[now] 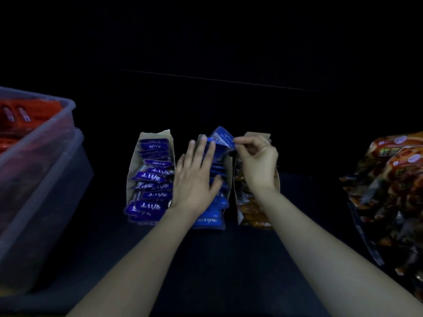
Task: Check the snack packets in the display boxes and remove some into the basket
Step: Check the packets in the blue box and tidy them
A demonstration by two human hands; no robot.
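Observation:
Three cardboard display boxes stand side by side on a dark surface. The left box [132, 179] is full of several dark blue snack packets [151, 177]. The middle box [229, 170] holds brighter blue packets. My left hand [196, 177] lies flat on the middle box's packets, fingers straight. My right hand [256, 161] pinches one blue packet [222, 135] by its edge and holds it raised above the far end of the middle box. The right box [254, 216] holds orange-brown packets and is partly hidden by my right hand.
A clear plastic bin [43, 156] with red packets inside sits at the left, stacked in a second bin. A pile of large orange and black snack bags [393, 191] lies at the right edge. The background is dark.

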